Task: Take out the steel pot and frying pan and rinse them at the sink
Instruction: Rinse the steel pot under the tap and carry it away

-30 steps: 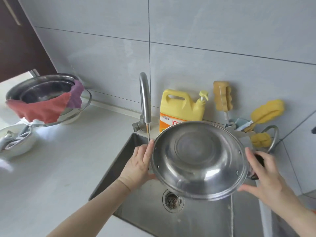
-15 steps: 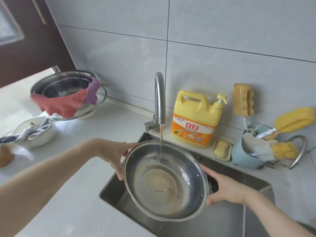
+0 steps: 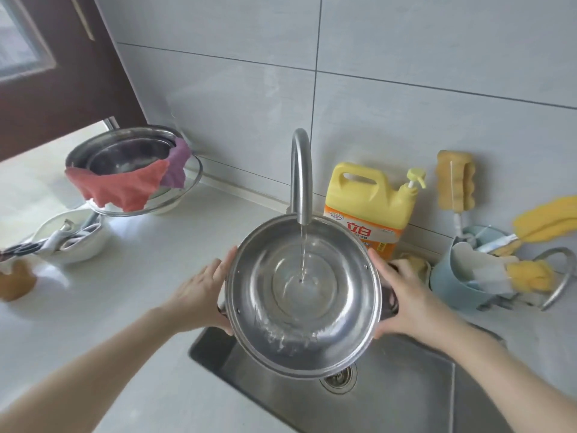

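Observation:
The steel pot (image 3: 343, 307) is held over the sink (image 3: 406, 392), its mouth facing me, directly under the faucet (image 3: 301, 173). A thin stream of water falls into it and pools at the lower rim. My left hand (image 3: 199, 295) grips the pot's left side at its dark handle. My right hand (image 3: 406, 304) grips the right handle. No frying pan can be picked out with certainty.
Stacked steel bowls (image 3: 131, 157) with a red and purple cloth (image 3: 125, 185) sit at the back left. A white bowl with utensils (image 3: 68, 242) is nearer. Yellow detergent jug (image 3: 371, 207), blue holder with brushes (image 3: 459, 276) and sponges line the wall.
The pot has moved from tilted away beside the tap to under the spout. Water now runs into it and collects. Both hands shifted with it to its two sides.

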{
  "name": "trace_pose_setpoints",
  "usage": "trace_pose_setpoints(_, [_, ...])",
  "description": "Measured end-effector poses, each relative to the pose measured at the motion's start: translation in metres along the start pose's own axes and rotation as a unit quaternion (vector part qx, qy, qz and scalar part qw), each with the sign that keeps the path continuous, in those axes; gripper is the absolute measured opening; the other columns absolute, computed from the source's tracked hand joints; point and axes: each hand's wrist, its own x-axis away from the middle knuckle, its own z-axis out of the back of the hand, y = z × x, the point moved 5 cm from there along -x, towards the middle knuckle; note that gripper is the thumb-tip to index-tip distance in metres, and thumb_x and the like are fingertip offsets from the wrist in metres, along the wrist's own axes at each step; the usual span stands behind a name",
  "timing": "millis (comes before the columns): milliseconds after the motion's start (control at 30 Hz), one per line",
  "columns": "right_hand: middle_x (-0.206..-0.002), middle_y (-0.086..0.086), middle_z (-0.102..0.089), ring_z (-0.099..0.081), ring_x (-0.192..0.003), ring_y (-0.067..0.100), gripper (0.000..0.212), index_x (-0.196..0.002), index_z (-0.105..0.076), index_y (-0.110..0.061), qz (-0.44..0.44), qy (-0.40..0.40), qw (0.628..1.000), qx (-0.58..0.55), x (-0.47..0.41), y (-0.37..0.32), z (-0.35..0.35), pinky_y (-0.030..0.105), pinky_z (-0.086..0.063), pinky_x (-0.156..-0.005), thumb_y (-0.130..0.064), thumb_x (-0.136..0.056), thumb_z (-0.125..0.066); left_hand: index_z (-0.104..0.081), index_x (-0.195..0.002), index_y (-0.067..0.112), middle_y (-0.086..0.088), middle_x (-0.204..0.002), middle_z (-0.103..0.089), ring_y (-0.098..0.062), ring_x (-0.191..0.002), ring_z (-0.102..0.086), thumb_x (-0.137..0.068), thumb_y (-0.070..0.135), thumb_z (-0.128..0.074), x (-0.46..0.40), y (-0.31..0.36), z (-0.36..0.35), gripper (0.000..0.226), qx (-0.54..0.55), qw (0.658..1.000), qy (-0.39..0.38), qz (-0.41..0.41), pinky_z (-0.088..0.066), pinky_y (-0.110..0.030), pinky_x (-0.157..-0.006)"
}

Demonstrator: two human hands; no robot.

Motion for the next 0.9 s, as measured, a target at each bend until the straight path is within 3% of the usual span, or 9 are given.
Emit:
trace_pose_setpoints(100, [-0.111,-0.013,-0.032,-0.055,-0.093,0.009,0.141,-0.136,0.010,-0.070,-0.029,-0.087,0.994,0.059,0.000,0.003,0.040,0.024,-0.048,-0.089,-0.052,-0.040,-0.092,0.029,-0.147,0.040,0.003,-0.153,-0.031,-0.019,-0.138,-0.038,-0.042,0.076,-0.081,-0.007,0.025,-0.024,0.156,0.048,0.995,-0.087,-0.028,-0.032,-0.032,-0.113])
trace_pose_setpoints(200, [-0.132,-0.023,-0.043,-0.049,-0.120,0.001,0.132,-0.126,-0.001,-0.079,-0.055,-0.175,0.983,0.030,0.008,0.018,0.056,0.023,-0.040,-0.105,-0.058,-0.032,-0.091,0.019,-0.150,0.044,0.016,-0.157,-0.026,-0.010,-0.143,-0.031,-0.043,0.071,-0.085,-0.012,0.048,-0.031,0.151,0.109,0.969,-0.209,-0.075,-0.025,-0.030,-0.118])
trace_pose_setpoints(300, [-0.136,-0.042,-0.039,-0.038,-0.128,-0.015,0.120,-0.131,-0.014,-0.071,-0.064,-0.235,0.970,-0.030,0.024,0.036,0.038,0.019,-0.034,-0.109,-0.047,-0.044,-0.092,-0.006,-0.149,0.043,0.030,-0.141,-0.042,0.013,-0.129,-0.040,-0.057,0.041,-0.094,-0.013,0.060,-0.018,0.128,0.169,0.937,-0.284,-0.110,-0.031,-0.022,-0.114])
trace_pose_setpoints(367, [-0.137,-0.044,-0.036,-0.035,-0.128,-0.017,0.122,-0.133,-0.014,-0.068,-0.075,-0.215,0.971,-0.080,0.034,0.049,0.010,0.017,-0.034,-0.109,-0.043,-0.044,-0.092,-0.013,-0.149,0.039,0.030,-0.135,-0.046,0.010,-0.127,-0.044,-0.061,0.028,-0.094,-0.015,0.060,0.000,0.121,0.177,0.934,-0.287,-0.118,-0.033,-0.020,-0.112])
trace_pose_setpoints(467, [-0.141,-0.027,-0.041,-0.035,-0.132,-0.008,0.135,-0.143,-0.010,-0.062,-0.081,-0.125,0.978,-0.148,0.042,0.054,-0.042,0.026,-0.035,-0.112,-0.035,-0.041,-0.093,-0.001,-0.148,0.046,0.020,-0.128,-0.039,-0.010,-0.129,-0.041,-0.054,0.039,-0.095,-0.016,0.050,0.026,0.132,0.063,0.966,-0.230,-0.103,-0.033,-0.028,-0.111])
trace_pose_setpoints(533, [-0.125,-0.016,-0.046,-0.044,-0.116,-0.007,0.139,-0.145,-0.006,-0.060,-0.077,-0.058,0.981,-0.170,0.041,0.048,-0.065,0.019,-0.038,-0.102,-0.032,-0.039,-0.092,0.010,-0.144,0.050,0.011,-0.125,-0.039,-0.013,-0.121,-0.041,-0.048,0.047,-0.093,-0.015,0.041,0.034,0.140,-0.029,0.982,-0.166,-0.087,-0.038,-0.033,-0.105])
trace_pose_setpoints(667, [-0.118,-0.028,-0.029,-0.050,-0.093,0.004,0.143,-0.140,0.003,-0.067,-0.050,0.058,0.986,-0.149,0.034,0.046,-0.070,0.005,-0.038,-0.082,-0.034,-0.042,-0.095,0.028,-0.148,0.035,0.009,-0.116,-0.032,-0.013,-0.116,-0.038,-0.052,0.054,-0.088,-0.014,0.034,0.021,0.152,-0.114,0.988,-0.018,-0.100,-0.041,-0.025,-0.090])
trace_pose_setpoints(767, [-0.121,-0.034,-0.020,-0.051,-0.088,0.001,0.139,-0.138,0.008,-0.068,-0.021,0.093,0.992,-0.077,0.038,0.049,-0.048,0.010,-0.041,-0.078,-0.041,-0.048,-0.094,0.038,-0.142,0.033,0.002,-0.121,-0.035,-0.018,-0.113,-0.041,-0.054,0.060,-0.085,-0.013,0.036,-0.005,0.154,-0.082,0.992,0.046,-0.084,-0.046,-0.030,-0.086])
trace_pose_setpoints(900, [-0.118,-0.028,-0.018,-0.055,-0.079,0.002,0.139,-0.134,0.012,-0.072,-0.024,0.122,0.992,0.026,0.066,0.058,-0.017,0.012,-0.041,-0.065,-0.034,-0.053,-0.094,0.012,-0.155,0.011,0.000,-0.104,-0.044,-0.019,-0.086,-0.055,-0.038,0.074,-0.081,-0.008,0.062,-0.035,0.162,-0.084,0.972,0.181,-0.125,-0.054,-0.028,-0.061])
